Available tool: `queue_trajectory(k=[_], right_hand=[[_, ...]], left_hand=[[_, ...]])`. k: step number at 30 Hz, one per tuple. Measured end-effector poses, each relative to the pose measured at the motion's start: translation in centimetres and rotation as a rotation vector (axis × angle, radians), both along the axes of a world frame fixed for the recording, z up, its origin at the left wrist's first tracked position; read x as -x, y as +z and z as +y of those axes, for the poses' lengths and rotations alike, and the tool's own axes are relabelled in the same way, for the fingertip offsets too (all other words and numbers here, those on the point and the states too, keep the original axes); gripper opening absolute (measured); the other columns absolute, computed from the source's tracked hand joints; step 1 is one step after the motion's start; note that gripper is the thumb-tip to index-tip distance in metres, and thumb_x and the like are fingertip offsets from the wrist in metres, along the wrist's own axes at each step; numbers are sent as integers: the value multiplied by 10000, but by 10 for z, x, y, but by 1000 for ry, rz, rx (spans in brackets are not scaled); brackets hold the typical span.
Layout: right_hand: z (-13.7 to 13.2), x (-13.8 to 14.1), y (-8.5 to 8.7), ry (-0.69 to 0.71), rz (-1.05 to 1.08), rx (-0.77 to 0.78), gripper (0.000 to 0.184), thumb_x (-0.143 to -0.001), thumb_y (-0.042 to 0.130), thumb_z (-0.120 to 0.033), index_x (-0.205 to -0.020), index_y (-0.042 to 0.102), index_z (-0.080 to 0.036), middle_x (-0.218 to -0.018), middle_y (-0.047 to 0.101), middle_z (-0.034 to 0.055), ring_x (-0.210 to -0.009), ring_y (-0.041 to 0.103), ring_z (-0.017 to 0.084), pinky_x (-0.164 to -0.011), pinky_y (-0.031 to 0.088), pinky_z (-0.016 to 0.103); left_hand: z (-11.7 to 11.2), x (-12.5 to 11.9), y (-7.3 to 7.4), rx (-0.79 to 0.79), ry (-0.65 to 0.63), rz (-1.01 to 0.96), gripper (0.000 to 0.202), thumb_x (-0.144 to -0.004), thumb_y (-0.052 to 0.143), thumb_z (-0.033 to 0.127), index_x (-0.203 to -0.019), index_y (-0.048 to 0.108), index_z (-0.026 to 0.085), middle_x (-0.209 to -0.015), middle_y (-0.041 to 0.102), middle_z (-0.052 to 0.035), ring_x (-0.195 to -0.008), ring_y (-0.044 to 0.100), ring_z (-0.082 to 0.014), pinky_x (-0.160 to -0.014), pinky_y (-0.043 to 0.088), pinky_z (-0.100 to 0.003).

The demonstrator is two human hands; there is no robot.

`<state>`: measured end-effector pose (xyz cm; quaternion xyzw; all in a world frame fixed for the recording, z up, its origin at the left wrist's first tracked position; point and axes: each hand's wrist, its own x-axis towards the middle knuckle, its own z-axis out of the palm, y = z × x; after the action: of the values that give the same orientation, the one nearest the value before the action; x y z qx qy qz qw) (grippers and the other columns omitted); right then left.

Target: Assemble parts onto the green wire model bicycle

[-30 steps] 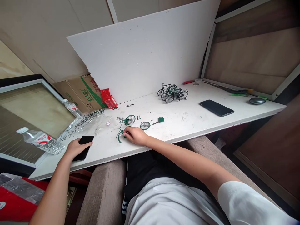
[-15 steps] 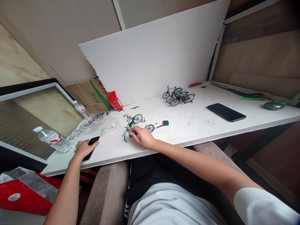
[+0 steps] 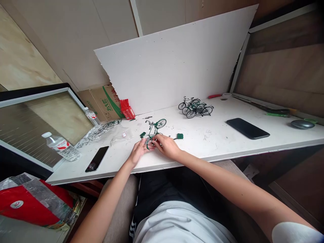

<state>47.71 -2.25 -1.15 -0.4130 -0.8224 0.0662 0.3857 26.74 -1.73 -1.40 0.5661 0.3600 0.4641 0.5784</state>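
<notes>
A green model bicycle (image 3: pixel 152 129) is tilted between my hands, its handlebar and one spoked wheel (image 3: pixel 161 123) pointing away from me. My left hand (image 3: pixel 138 152) closes round the near end of its frame, fingers reaching beneath it. From the right, my right hand (image 3: pixel 167 145) pinches at the same end; its fingertips partly cover the frame. The loose wheel seen earlier beside the bicycle does not show. A small dark green part (image 3: pixel 142 134) is just beyond my left fingers. To the right of my right hand lies a green box-shaped piece (image 3: pixel 180 136).
Several finished model bicycles (image 3: pixel 196 108) stand towards the back. One phone (image 3: pixel 97 158) lies at left, another (image 3: pixel 248 128) at right. Water bottles (image 3: pixel 63 146), a plastic bag (image 3: pixel 123 135), a red box (image 3: pixel 127 109) and a carton (image 3: pixel 107 103) occupy the left side. A mouse (image 3: pixel 302 124) sits far right.
My left hand has left the phone and come right to the bicycle. The bicycle has shifted right and away slightly, with my right hand still at its near end.
</notes>
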Motion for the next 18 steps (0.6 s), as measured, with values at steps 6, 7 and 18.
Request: queue_trajectory(k=[6,7,18], right_hand=[[1,-5,-5,-22,-100,-2,198,-1130,486,-285,-1164,659,-195,-1119,736,97,-986,700,216,-817,525,316],[1,-5,-5,-11,-111,-6,203,-1128,492,-289,-1180,663,-193,-1125,732,99,-997,699,220,-823,533,322],[0,-6,-7,66,-49,-34,282,-1061,637,-338,-1315,659,-217,-1080,722,92,-984,712,242,-822,584,364]], left_hand=[[4,-18,-11,52,-11,-76,369,-866,862,473,-1002,790,138,-1043,795,-122,-1054,755,-278,-1069,567,-494],[4,-18,-12,61,-4,-108,353,-864,866,460,-986,788,138,-1020,790,-112,-1027,753,-260,-1067,569,-489],[0,-18,-10,79,21,-237,320,-839,893,379,-1023,800,134,-1029,776,-108,-962,720,-212,-1020,573,-437]])
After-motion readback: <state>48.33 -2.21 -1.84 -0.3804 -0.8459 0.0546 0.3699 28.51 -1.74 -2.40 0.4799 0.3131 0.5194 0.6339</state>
